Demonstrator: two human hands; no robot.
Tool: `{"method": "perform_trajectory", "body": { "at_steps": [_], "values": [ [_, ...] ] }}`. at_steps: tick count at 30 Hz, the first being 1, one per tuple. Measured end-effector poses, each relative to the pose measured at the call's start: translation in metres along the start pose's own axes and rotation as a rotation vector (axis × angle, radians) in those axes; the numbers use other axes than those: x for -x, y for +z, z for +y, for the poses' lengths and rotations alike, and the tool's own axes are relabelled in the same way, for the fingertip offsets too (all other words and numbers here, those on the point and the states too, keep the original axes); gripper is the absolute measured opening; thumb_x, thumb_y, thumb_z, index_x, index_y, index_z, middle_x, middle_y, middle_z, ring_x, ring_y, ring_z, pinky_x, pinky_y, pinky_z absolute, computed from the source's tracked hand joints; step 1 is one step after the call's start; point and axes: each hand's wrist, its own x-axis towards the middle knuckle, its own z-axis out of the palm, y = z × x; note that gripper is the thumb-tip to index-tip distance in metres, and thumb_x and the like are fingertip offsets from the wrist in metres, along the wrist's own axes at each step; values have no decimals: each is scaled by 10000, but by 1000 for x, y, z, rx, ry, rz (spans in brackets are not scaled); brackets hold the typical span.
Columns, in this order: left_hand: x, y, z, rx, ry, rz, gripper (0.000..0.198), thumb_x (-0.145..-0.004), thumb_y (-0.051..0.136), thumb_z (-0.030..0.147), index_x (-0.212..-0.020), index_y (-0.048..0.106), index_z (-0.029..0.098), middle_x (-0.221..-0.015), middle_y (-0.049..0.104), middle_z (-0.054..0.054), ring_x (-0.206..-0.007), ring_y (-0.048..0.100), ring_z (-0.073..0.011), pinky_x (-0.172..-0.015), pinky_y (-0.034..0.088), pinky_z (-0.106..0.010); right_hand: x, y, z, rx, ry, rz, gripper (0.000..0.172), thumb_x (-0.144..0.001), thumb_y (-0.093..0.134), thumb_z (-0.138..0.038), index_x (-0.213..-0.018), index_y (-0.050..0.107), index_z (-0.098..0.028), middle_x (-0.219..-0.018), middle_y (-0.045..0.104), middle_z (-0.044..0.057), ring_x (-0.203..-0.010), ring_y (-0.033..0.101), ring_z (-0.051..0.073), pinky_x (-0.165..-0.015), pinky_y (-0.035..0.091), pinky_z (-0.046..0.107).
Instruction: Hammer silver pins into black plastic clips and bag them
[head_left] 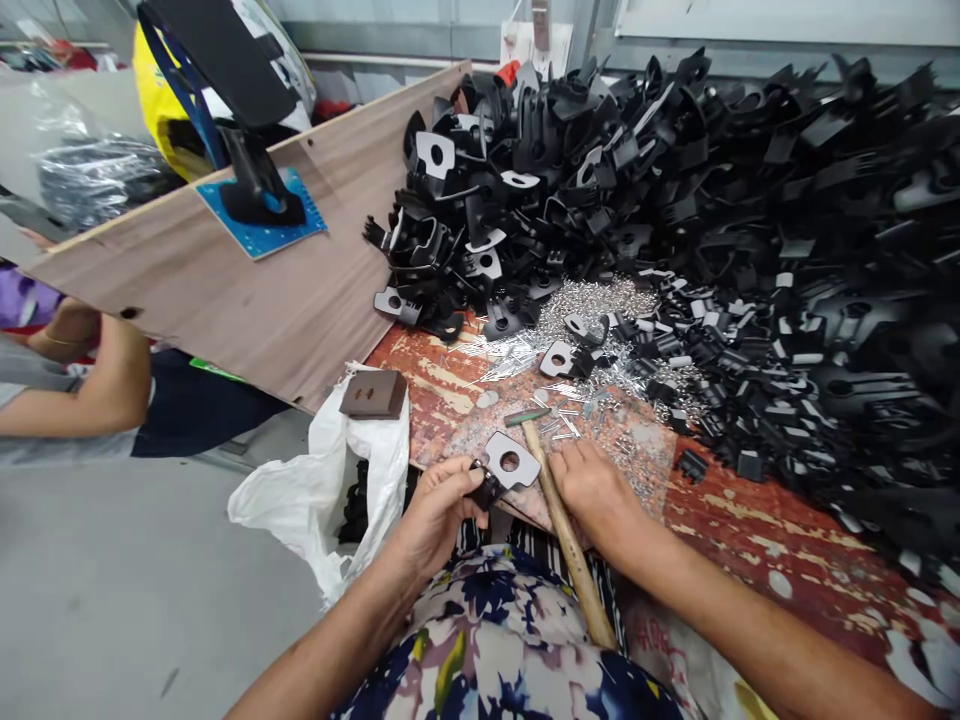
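Note:
My left hand [442, 505] pinches a black plastic bracket with a flat grey plate [514, 462] that has a round hole through it. The bracket is held over the front edge of the bench. My right hand [596, 490] rests beside the hammer [559, 520], its fingers curled down at the bench top; whatever they may hold is hidden. The hammer's wooden handle slants toward my lap, and its small green head lies on the bench. Just beyond the fingers are scattered metal pins [566, 415]. A similar bracket [559, 360] lies farther back among the pins.
A big heap of black plastic parts [675, 160] covers the back and right. Small metal pieces [592, 300] are piled before it. A brown block [375, 393] sits on a white sack [300, 500] at left. Beyond a wooden board [337, 220], another person's arm [112, 390] shows.

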Motion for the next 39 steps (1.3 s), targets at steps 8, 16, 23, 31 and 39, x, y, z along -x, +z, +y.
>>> {"method": "perform_trajectory", "body": {
  "at_steps": [8,16,23,31,39],
  "values": [
    [-5,6,-3,138,9,24,364,-720,806,490,-747,742,132,-719,647,-48,-576,560,-135,-404,510,-221,13,-42,26,-661,136,274,179,-940,504,-126,-977,669,-185,-851,644,51,-811,618,189,-752,528,336],
    [-13,21,-9,104,12,-29,323,-723,846,426,-729,736,123,-659,612,-8,-508,537,-95,-405,509,-192,-9,-63,-24,-853,-49,386,275,-914,494,-58,-1074,670,-196,-878,666,24,-836,627,159,-1087,470,505],
    [-12,22,-11,131,-1,-8,376,-691,876,456,-753,721,119,-639,629,-5,-498,559,-103,-413,516,-197,-16,-54,-26,-760,-88,408,264,-942,475,-58,-1094,660,-171,-885,649,39,-833,599,162,-1079,484,535],
    [-12,29,-20,201,48,68,288,-746,850,354,-738,657,140,-664,581,32,-592,512,-80,-534,469,-162,-22,-67,-42,-315,-238,409,297,-969,404,-44,-960,684,-141,-726,579,31,-699,534,178,-1115,483,505],
    [-9,32,-26,227,33,92,324,-757,826,292,-648,546,171,-618,474,45,-550,392,-79,-496,366,-197,-28,-61,-54,-321,-276,424,311,-955,417,-23,-1033,666,-192,-765,634,22,-721,569,170,-1096,518,445]
  ]
}}
